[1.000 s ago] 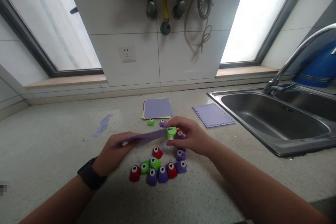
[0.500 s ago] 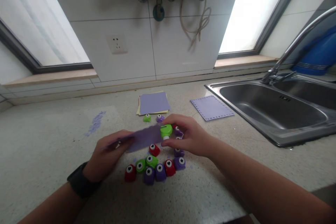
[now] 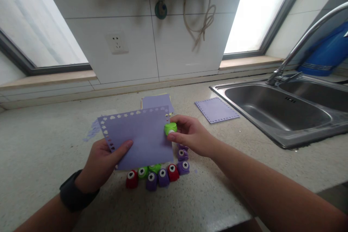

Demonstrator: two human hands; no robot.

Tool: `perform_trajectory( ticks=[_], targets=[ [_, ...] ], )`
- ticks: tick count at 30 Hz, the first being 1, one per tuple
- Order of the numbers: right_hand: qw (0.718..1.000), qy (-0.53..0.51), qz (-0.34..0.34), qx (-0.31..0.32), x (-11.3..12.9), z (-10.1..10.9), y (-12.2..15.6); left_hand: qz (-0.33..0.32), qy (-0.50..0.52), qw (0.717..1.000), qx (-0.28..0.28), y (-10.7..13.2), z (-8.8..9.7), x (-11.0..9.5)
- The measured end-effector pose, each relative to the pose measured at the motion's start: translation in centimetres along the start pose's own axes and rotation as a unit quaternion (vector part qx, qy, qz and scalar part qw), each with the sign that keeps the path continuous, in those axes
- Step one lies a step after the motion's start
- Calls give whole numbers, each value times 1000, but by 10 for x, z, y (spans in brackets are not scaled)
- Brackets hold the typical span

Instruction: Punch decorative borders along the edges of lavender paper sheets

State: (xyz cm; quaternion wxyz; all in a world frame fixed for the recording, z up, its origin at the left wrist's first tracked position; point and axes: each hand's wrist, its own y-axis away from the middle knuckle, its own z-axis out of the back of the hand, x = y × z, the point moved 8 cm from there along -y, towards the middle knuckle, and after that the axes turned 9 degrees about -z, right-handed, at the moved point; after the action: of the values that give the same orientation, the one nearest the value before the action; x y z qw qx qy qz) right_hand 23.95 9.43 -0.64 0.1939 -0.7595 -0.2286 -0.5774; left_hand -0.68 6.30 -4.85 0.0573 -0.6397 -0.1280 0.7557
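Change since a half-second back: purple sheet point(image 3: 141, 138) was held nearly flat and edge-on; now tipped up, face toward the camera, hiding part of the punch cluster beneath it. Cut-out shapes show along its top and left edges.

Nearest: black watch point(image 3: 74, 195) on the left wrist. Row of small punches point(image 3: 157, 176), red, green and purple, on the counter point(image 3: 40, 159) just below the sheet's lower edge.

Left hand point(image 3: 104, 160): fingers behind the sheet's lower left corner, thumb laid across its front, pinching it.

Right hand point(image 3: 190, 136): thumb and fingers closed round a green punch point(image 3: 170, 128), which sits at the sheet's right edge near the top corner.

Further off: paper stack point(image 3: 160, 100) partly hidden behind the sheet; purple scraps point(image 3: 91, 133) to its left; a second punched sheet point(image 3: 216, 110) lying flat beside the sink point(image 3: 274, 110).
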Motion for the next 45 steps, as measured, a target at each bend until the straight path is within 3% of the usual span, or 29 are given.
perform_trajectory(
  ticks=[12,25,36,45],
  targets=[
    [999,-21,-25,33,-7,-3,-1,-13,-46,998,-34,2,-2,-2],
    [1000,6,-26,16,-6,-1,0,12,-66,997,-31,4,-4,-6],
    [1000,18,-19,11,-5,-2,0,-11,-112,993,-36,4,-3,-12],
    [999,-3,-33,21,-6,-3,1,42,-29,998,-43,9,-3,1]
  ],
)
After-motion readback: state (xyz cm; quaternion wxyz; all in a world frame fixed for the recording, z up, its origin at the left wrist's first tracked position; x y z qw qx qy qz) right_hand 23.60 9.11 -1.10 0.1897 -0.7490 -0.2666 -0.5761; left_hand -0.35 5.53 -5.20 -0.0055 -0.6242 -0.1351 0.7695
